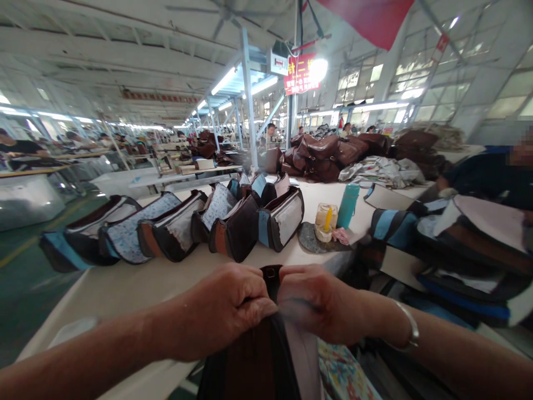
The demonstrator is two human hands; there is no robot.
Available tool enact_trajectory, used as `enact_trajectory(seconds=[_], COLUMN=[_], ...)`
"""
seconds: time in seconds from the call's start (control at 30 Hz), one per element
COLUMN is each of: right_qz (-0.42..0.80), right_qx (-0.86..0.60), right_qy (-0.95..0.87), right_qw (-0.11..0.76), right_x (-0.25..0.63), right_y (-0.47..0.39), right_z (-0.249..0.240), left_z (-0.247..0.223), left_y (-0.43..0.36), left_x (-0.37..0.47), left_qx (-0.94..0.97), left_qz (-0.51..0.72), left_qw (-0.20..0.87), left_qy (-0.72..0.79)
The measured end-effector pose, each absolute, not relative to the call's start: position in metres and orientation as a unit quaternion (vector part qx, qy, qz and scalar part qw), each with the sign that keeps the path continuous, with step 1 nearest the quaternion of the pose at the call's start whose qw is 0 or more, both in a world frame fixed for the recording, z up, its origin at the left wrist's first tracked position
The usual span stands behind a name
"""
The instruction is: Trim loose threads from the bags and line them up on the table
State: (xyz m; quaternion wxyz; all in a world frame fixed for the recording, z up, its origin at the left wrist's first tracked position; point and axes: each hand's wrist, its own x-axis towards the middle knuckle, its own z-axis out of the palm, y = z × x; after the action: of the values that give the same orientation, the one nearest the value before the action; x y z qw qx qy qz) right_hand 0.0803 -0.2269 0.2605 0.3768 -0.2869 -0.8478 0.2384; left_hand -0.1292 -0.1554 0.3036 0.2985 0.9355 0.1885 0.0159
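The upper rim of a dark handbag body is pinched by both hands at the near side of the pale surface. The fingers of the left hand are clamped on the rim, thumb pressed on top; those of the right hand, slightly blurred, are curled tightly around the rim just beside them. Between the two fists, a dark tab with a small metal fitting is left exposed. A brown stripe is shown on the handbag body's outside, and a pale lining is seen at its right. A silvery bracelet is worn on the right wrist.

Beyond the hands, open handbag bodies are lined up across the surface. To their right, a jar, a yellow-handled tool and pink cloth are grouped on a dark slab, beside a teal bottle. Brown leather bags are heaped farther back.
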Motion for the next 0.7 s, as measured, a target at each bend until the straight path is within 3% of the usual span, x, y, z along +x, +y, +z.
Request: enact_trajectory(seconds=[0.3, 0.47, 0.7], right_qz=[0.502, 0.499, 0.402], right_qx=[-0.388, -0.384, -0.382], right_qy=[-0.661, -0.693, -0.743], right_qw=[0.402, 0.351, 0.375], right_x=[0.096, 0.097, 0.117], right_y=[-0.232, -0.224, -0.211], right_z=[0.253, 0.264, 0.279], left_z=[0.295, 0.284, 0.317], left_y=[-0.117, -0.1, -0.115], left_x=[-0.133, -0.134, -0.13], left_qx=[0.858, 0.848, 0.857], left_qz=[0.028, 0.019, 0.018], left_qw=[0.491, 0.518, 0.507], left_qy=[0.15, 0.108, 0.092])
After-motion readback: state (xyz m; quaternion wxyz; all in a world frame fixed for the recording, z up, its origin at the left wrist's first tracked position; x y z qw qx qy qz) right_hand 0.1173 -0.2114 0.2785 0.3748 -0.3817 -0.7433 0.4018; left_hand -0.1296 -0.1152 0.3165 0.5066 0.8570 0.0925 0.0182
